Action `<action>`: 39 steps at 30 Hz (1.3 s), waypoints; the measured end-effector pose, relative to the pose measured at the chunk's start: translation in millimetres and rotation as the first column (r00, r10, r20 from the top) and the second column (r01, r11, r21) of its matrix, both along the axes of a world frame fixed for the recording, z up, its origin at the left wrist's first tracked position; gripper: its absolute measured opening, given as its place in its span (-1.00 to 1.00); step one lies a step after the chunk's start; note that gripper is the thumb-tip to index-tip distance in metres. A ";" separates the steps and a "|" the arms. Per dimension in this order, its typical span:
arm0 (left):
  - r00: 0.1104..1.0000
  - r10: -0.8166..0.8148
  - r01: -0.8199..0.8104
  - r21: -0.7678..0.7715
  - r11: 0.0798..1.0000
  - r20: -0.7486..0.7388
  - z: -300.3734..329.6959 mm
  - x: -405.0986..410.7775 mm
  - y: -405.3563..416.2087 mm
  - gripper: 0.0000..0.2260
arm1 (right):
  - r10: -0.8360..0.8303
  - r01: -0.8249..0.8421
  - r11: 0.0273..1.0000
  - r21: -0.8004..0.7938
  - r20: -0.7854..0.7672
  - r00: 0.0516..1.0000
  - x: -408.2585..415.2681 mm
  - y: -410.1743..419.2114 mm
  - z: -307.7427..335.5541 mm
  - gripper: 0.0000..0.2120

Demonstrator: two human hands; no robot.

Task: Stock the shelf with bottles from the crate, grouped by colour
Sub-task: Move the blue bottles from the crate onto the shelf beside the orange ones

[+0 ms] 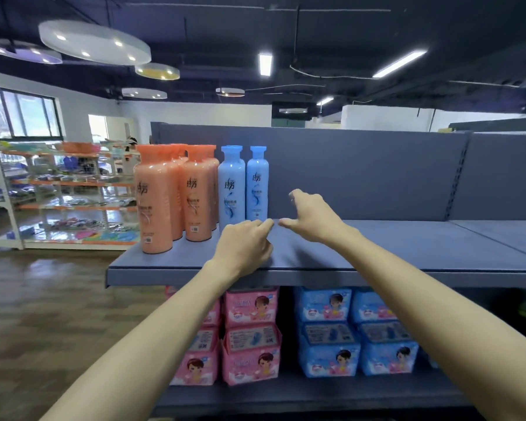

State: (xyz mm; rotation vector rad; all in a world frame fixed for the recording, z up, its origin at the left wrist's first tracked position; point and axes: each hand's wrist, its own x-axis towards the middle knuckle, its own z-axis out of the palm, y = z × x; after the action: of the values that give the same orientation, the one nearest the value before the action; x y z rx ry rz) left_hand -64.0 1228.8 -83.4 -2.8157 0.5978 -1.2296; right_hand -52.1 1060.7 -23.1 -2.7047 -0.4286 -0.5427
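Both arms reach out over the top shelf (377, 247), a grey-blue board with a matching back panel. The left hand (245, 241) hovers low over the shelf just in front of the two blue bottles (244, 185), its fingers loosely curled with the tips pointing right; nothing is in its grip. The right hand (313, 215) sits a little higher and just to the right of the blue pair, thumb lifted and fingers bent down toward the board, and its grip is likewise empty. The fingertips of the two hands come close together, near the base of the right-hand blue bottle (whether they touch it or each other cannot be told). The blue bottles stand upright side by side, close to the back panel. Just to their left stands a cluster of orange bottles (176, 192), also upright, several rows deep, the nearest one close to the shelf's front edge. To the right of the hands the board lies bare. On the lower shelf (286, 396) sit stacked pink packs (249, 335) at left and blue packs (356, 332) at right. The crate is out of sight. Off to the left, across a wooden floor (43, 293), stands another rack (64, 189) with orange-edged shelves and mixed goods.
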 end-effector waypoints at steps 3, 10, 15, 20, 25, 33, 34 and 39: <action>0.997 -0.066 0.064 0.053 0.997 0.043 -15.0 -19.8 -5.4 -0.88 | 0.028 -0.021 0.991 -0.131 0.051 0.998 -26.4 -12.8 -17.1 -0.52; 0.981 -0.179 0.160 0.211 0.964 0.076 -34.9 -55.6 -26.3 -0.88 | 0.092 -0.070 0.963 -0.260 0.073 0.993 -75.1 -41.5 -78.3 -0.48; 0.966 -0.258 0.253 0.147 0.956 0.016 -81.7 -74.9 -48.7 -0.90 | 0.142 -0.110 0.963 -0.248 0.116 0.983 -102.5 -61.1 -120.3 -0.46; 0.948 -0.223 0.243 0.068 0.968 -0.225 -172.9 -98.6 -63.2 -0.82 | 0.052 -0.064 0.962 -0.264 -0.052 0.997 -124.7 -83.2 -198.3 -0.48; 0.842 -0.170 0.226 0.050 0.973 -0.512 -263.6 -137.9 -79.1 -0.73 | -0.028 -0.059 0.960 -0.272 -0.304 0.952 -149.8 -101.5 -294.7 -0.44; 0.624 -0.066 0.223 0.097 0.970 -0.778 -357.8 -201.2 -95.9 -0.78 | -0.167 -0.064 0.931 -0.360 -0.572 0.803 -204.5 -114.2 -427.0 -0.65; 0.603 -0.058 0.220 0.096 0.971 -0.796 -365.6 -208.5 -96.9 -0.78 | -0.173 -0.085 0.924 -0.373 -0.605 0.777 -211.9 -114.1 -436.8 -0.64; 0.490 -0.010 0.215 0.109 0.971 -0.872 -398.8 -231.9 -101.1 -0.73 | -0.179 -0.173 0.899 -0.403 -0.697 0.695 -234.5 -116.2 -463.2 -0.69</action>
State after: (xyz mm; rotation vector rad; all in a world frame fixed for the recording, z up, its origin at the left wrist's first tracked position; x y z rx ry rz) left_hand -295.9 1127.7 -482.2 -3.0467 0.8476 0.4243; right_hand -286.6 944.5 -486.3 -3.0354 -0.3404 0.7406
